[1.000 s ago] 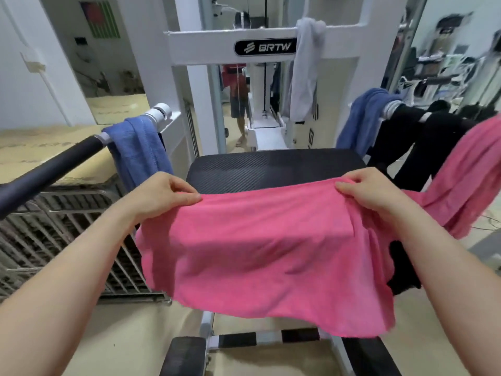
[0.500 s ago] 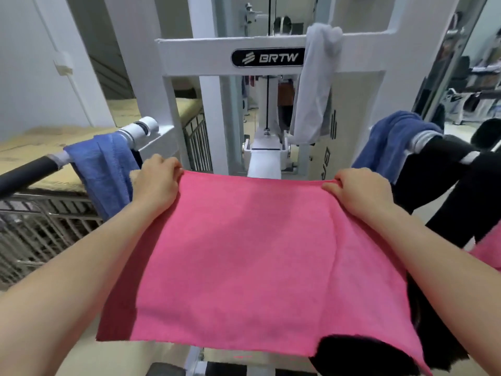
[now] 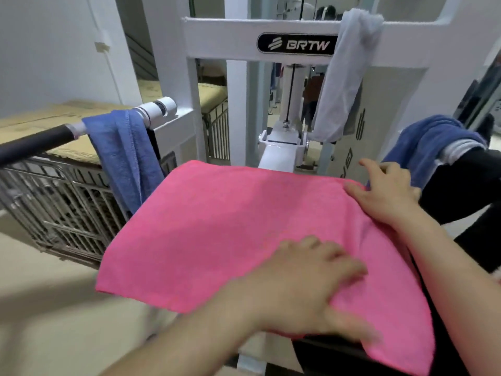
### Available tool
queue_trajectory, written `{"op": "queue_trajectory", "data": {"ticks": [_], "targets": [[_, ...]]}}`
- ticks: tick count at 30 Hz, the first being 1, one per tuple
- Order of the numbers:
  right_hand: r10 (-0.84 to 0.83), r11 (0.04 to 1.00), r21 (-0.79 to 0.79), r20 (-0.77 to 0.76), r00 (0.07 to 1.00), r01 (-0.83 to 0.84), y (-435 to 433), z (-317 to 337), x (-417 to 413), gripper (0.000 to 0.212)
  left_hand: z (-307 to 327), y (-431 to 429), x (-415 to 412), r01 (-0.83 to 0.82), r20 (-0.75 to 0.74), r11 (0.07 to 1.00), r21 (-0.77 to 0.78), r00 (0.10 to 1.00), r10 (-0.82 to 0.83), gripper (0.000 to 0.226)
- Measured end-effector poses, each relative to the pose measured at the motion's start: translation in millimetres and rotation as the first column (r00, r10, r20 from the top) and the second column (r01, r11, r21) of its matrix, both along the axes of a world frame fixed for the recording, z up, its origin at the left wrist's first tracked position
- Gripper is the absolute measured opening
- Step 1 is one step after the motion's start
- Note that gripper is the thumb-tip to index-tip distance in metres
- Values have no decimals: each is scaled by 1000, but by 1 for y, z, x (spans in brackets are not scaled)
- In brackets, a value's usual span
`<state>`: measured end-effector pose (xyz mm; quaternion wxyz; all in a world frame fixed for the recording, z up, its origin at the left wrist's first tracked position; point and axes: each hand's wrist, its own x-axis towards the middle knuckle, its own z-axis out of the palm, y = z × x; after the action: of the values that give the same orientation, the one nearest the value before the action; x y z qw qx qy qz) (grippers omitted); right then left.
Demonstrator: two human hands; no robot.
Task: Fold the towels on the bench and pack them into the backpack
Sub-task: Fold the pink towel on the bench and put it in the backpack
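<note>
The pink towel (image 3: 230, 226) lies flat on the table (image 3: 320, 351), mid-frame, long axis seemingly left to right. The left hand (image 3: 311, 280) presses flat near its front edge. The right hand (image 3: 385, 194) rests open on its far-right corner.

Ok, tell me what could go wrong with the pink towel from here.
1. The pink towel overhangs the bench on the left; if the left hand and right hand lift together, it may slide off.
2. A crease runs by the right hand, so the next fold may come out uneven.
3. The right hand is close to the blue towel draped at the right and might drag it down.
</note>
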<state>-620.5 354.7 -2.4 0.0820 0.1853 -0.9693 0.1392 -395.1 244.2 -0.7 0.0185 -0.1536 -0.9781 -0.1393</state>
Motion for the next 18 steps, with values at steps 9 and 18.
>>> {"op": "queue_trajectory", "data": {"ticks": [9,18], "targets": [[144,691,-591,677,722,416,53,-16,72,57,-57,55,15,-213,-170,935,-283,971,170,89],[256,282,-780,623,739,559,60,-16,56,16,-67,75,19,-324,-331,931,-169,908,256,70]]}}
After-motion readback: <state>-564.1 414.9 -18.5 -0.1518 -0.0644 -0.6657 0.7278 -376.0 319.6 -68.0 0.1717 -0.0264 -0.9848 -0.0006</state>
